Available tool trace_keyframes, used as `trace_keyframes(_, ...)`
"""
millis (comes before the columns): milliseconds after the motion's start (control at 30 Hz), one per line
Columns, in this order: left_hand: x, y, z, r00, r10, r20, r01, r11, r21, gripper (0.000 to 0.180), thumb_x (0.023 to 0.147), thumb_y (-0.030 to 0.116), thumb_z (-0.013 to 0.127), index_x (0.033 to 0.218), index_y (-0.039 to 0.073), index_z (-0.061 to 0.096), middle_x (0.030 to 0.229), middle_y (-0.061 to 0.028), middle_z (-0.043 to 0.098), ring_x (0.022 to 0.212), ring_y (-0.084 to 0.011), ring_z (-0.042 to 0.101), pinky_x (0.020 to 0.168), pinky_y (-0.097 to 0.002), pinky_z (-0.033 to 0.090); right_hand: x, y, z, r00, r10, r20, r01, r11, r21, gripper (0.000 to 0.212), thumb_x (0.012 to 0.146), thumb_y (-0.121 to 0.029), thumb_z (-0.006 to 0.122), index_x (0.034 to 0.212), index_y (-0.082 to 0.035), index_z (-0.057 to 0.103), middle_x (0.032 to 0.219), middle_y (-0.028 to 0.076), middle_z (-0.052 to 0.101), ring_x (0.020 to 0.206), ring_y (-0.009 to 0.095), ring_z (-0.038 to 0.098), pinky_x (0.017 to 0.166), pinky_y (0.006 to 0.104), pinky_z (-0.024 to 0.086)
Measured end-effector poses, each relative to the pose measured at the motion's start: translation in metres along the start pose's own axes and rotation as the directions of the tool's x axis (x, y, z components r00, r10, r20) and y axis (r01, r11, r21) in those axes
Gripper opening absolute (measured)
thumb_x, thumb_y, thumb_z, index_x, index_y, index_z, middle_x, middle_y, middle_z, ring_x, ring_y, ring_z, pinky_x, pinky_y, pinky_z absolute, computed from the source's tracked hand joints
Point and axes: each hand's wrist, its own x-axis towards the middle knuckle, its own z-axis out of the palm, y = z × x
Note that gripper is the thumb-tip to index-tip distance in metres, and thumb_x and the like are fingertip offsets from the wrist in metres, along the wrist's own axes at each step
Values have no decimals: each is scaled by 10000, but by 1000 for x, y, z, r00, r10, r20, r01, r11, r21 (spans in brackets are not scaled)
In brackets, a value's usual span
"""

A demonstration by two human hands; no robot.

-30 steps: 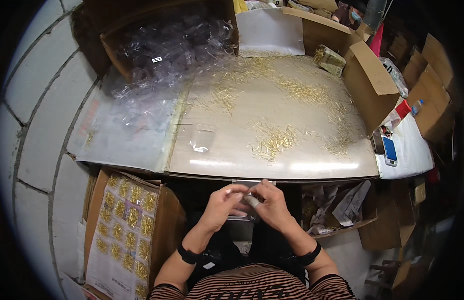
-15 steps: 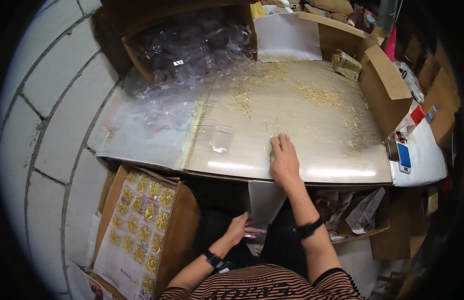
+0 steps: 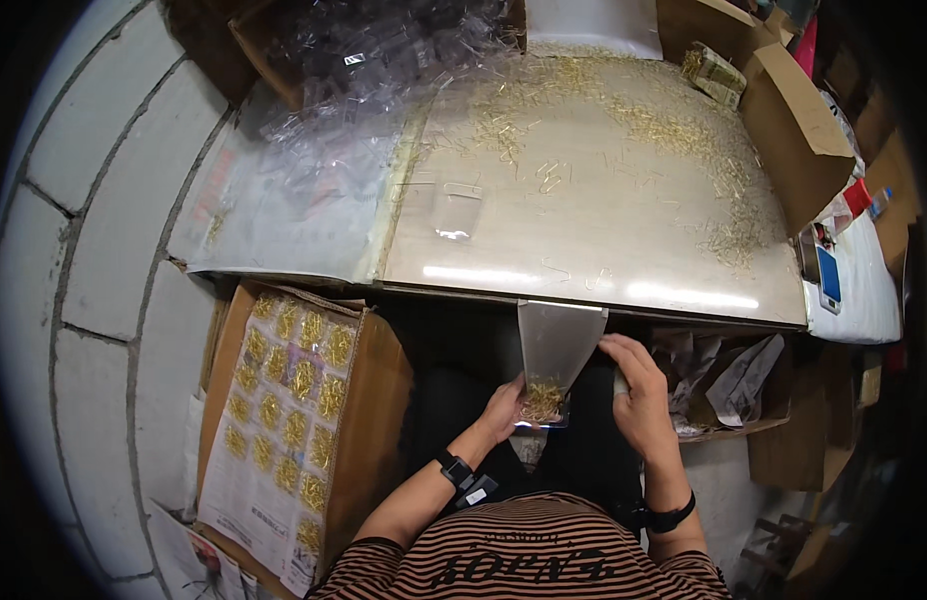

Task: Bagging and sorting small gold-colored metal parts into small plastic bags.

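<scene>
A pale chute [image 3: 559, 335] slopes down from the table's front edge toward my lap. Small gold wire hooks [image 3: 544, 399] are gathered at its lower end. My left hand [image 3: 504, 410] is closed there on a clear plastic bag [image 3: 546, 424], whose edge shows just below the hooks; part of the bag is hidden. My right hand [image 3: 639, 395] is to the right of the chute, fingers stretched out and holding nothing that I can see, with the fingertips close to the chute's side.
More loose gold hooks [image 3: 674, 130] lie over the tabletop [image 3: 484, 262]. One clear bag [image 3: 458, 210] rests on it, left of middle; a heap of clear bags [image 3: 384, 80] is behind. At left, a cardboard box [image 3: 369, 385] bears rows of filled bags [image 3: 294, 430].
My right hand has come off the tabletop, down to the chute's right side. The left hand has risen to the chute's lower end, where gold hooks now show.
</scene>
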Motion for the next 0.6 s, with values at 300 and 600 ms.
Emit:
trace_keyframes(300,-10,-14,-23,1000,-15,-26,15,1000,9,555,993,446,282,1196,-27,488,1035,-156,642,803,-231,686,535,-281,587,-35,6,19,971,51,235,-86,986,142,510,628,196,426,1075,5,579,1034,168,599,989,343,598,848,336,477)
trace_keyframes(600,-34,-17,-29,998,49,-40,-50,999,-19,436,971,389,428,1094,-10,555,924,-100,644,705,-194,668,508,-302,567,-61,20,80,837,-261,481,377,912,-162,454,771,-22,572,1210,60,495,1268,223,505,1197,365,482,1003,408,412)
